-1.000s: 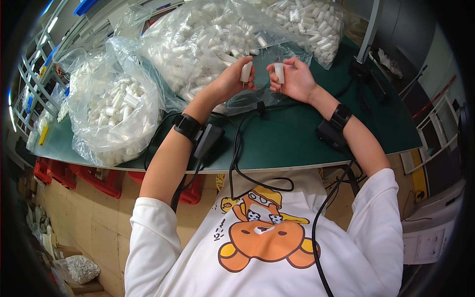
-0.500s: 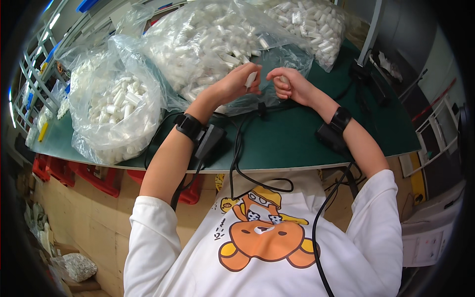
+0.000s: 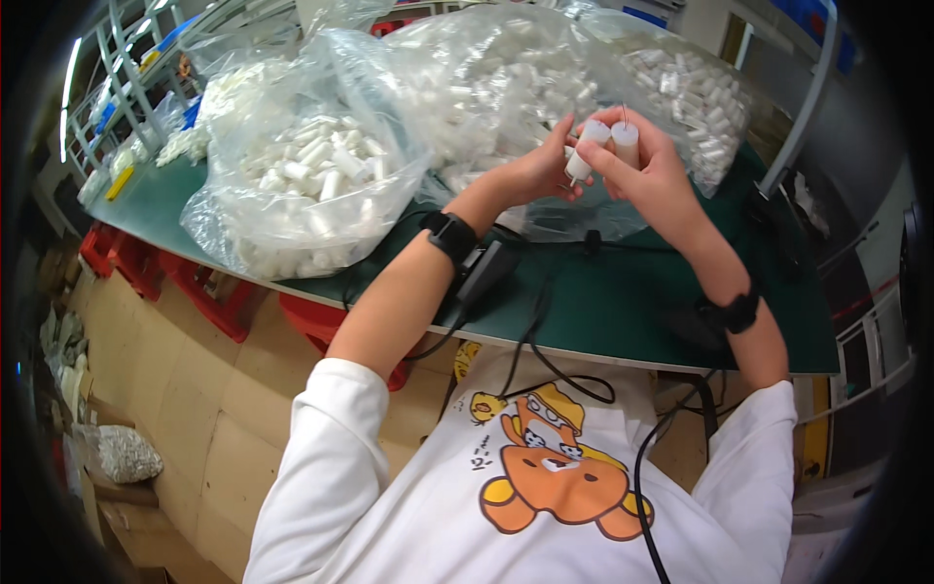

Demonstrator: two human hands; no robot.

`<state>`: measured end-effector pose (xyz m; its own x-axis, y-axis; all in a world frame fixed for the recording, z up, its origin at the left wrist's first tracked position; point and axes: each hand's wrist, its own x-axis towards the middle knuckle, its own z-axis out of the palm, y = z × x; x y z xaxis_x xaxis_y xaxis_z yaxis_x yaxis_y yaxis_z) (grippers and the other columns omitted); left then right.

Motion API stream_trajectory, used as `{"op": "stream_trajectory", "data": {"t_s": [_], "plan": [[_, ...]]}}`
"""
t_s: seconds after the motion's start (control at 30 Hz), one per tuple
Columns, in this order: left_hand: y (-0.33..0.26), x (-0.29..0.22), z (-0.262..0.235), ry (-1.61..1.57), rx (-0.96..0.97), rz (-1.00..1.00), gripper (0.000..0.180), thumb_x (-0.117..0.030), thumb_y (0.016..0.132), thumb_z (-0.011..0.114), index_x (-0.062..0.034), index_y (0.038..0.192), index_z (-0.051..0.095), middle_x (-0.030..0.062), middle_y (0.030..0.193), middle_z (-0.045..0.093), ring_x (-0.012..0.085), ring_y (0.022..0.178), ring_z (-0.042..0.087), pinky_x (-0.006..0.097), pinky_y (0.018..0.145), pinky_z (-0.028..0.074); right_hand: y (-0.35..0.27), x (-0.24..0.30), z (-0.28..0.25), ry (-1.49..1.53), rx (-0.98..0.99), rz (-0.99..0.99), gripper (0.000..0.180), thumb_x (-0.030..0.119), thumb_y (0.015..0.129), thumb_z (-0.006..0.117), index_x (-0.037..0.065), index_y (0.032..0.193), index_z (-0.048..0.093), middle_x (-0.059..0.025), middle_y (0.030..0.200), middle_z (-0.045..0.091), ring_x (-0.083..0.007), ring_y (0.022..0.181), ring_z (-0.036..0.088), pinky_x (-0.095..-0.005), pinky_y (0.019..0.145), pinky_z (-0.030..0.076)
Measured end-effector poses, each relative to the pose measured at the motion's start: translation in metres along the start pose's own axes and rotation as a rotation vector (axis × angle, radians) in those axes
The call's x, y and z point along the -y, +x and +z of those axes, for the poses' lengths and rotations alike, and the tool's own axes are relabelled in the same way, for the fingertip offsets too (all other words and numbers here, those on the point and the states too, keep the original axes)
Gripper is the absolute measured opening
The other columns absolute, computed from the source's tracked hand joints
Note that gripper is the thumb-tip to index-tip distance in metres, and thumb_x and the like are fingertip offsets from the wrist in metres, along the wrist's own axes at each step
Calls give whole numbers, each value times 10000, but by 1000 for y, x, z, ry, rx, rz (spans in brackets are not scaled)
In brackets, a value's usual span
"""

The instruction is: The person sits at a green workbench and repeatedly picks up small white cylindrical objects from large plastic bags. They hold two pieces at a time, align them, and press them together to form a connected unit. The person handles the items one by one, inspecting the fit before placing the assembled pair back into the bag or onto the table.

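Far left, on the green tabletop (image 3: 623, 311): a clear plastic bag heaped with small white plastic cylinders (image 3: 306, 185), mouth open upward, more loose white parts behind it along the far-left edge. Right of that, a second, larger clear bag of the same white cylinders (image 3: 486, 78), and at far right a third bag (image 3: 696, 92), all three full.

Centre, near the bags: left hand (image 3: 540, 170), black wristband on the forearm, grip closed narrowly on one short white plastic cylinder (image 3: 587, 146), tilted, pinched between thumb and fingertips. Just right, touching it: right hand (image 3: 652, 180), also with a black wristband, grip pinched on a second white cylinder (image 3: 626, 141), held upright with a thin pin or wire standing from its top. Both pieces raised above the tabletop in front of the middle bag, ends close together.

Black cables (image 3: 545, 341) and a dark box running along the near edge of the tabletop.

Judging by the pictures: very little visibly done, no pile of finished pairs in view; the two pieces at hand meeting but not clearly joined; bags of parts left.
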<state>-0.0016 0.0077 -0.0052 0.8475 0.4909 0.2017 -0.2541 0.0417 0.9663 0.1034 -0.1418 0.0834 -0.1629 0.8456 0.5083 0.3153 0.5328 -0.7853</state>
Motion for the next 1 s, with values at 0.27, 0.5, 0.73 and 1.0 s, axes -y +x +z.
{"op": "stream_trajectory", "data": {"t_s": [0.27, 0.5, 0.73, 1.0], "plan": [[10, 20, -9, -2, -87, -124, 261, -296, 880, 446, -56, 930, 535, 48, 821, 544, 121, 652, 514, 254, 601, 445, 100, 71, 94, 205, 523, 142, 456, 233, 793, 587, -114, 1073, 493, -220, 933, 555, -236, 768, 619, -268, 607, 538], [-16, -10, 10, 470, -241, -5, 262, -260, 859, 488, -10, 924, 532, 71, 820, 556, 136, 656, 533, 289, 596, 466, 106, 95, 121, 115, 554, -48, 603, 277, 768, 562, -98, 1217, 416, -255, 1317, 354, -294, 1050, 526, -361, 838, 488], [10, 12, -10, 289, -508, 93, 247, -217, 841, 495, 17, 921, 515, 91, 766, 561, 154, 611, 548, 298, 542, 463, 81, 68, 24, -665, 1166, 458, 378, 332, 858, 489, 5, 1013, 598, -82, 870, 644, -144, 754, 609, -274, 726, 486], [11, -4, -3, 188, -700, 257, 198, -162, 833, 474, 7, 933, 498, 60, 688, 503, 139, 557, 508, 271, 520, 435, 84, -111, -27, -1209, 857, 337, 504, 388, 755, 595, -18, 1049, 544, -190, 1071, 590, -342, 1004, 556, -390, 839, 441]]}}
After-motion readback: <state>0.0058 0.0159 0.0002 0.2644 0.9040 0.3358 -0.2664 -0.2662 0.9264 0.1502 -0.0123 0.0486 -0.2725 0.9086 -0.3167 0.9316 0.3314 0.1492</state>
